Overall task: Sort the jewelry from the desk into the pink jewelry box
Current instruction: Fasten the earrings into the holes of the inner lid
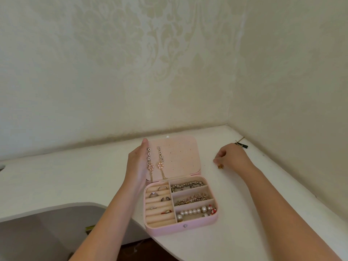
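The pink jewelry box [167, 230] lies open on the white desk [244, 213]. Its lid [180, 155] stands up, with two long dangling earrings [155, 162] pinned to the inside. My left hand [137, 164] holds the lid's left edge. Rings sit in the left ring rolls [160, 206]. Three right compartments hold beaded bracelets, among them a pearl one [195, 211]. My right hand [232, 156] rests on the desk to the right of the box, fingers pinched at a small gold piece [220, 167]; whether it grips it I cannot tell.
Another dark and gold jewelry item [242, 145] lies behind my right hand near the corner of the walls. The desk edge curves in at the lower left, beside the box, with a dark gap below it.
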Action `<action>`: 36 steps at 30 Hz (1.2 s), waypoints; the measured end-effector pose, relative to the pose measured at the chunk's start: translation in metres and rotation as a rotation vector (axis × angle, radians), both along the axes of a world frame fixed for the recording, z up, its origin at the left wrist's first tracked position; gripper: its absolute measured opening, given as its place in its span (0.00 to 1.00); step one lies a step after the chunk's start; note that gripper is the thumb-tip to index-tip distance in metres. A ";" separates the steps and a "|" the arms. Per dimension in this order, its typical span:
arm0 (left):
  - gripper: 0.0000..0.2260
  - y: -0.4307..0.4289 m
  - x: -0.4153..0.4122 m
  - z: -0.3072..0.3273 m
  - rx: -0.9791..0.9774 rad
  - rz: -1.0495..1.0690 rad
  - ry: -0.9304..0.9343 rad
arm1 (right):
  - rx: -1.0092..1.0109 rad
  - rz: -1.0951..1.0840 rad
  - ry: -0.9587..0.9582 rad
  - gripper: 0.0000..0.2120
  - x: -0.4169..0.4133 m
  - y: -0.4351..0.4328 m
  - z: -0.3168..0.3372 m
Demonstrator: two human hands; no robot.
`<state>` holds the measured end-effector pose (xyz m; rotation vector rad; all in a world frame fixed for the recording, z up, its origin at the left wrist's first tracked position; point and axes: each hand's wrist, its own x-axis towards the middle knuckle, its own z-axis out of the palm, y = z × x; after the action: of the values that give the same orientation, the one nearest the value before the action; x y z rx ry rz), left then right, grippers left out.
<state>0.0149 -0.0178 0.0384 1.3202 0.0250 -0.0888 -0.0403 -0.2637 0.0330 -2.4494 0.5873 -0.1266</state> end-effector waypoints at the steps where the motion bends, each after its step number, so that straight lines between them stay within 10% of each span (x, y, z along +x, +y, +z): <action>1: 0.16 -0.003 -0.001 0.000 -0.006 -0.004 -0.002 | 0.017 -0.011 -0.070 0.02 -0.002 0.000 0.002; 8: 0.05 -0.007 -0.002 0.006 0.180 -0.025 -0.198 | 0.434 -0.027 -0.587 0.03 -0.022 0.008 0.035; 18: 0.04 0.000 0.007 0.026 0.516 -0.129 -0.435 | 0.922 0.141 -0.580 0.02 -0.038 0.022 0.062; 36: 0.08 0.003 -0.005 0.038 0.713 -0.240 -0.558 | 0.573 0.327 -0.279 0.06 -0.034 0.081 0.046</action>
<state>0.0095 -0.0152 0.0763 2.0162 -0.6275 0.0992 -0.0739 -0.1827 0.0792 -1.8907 0.0733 -0.1398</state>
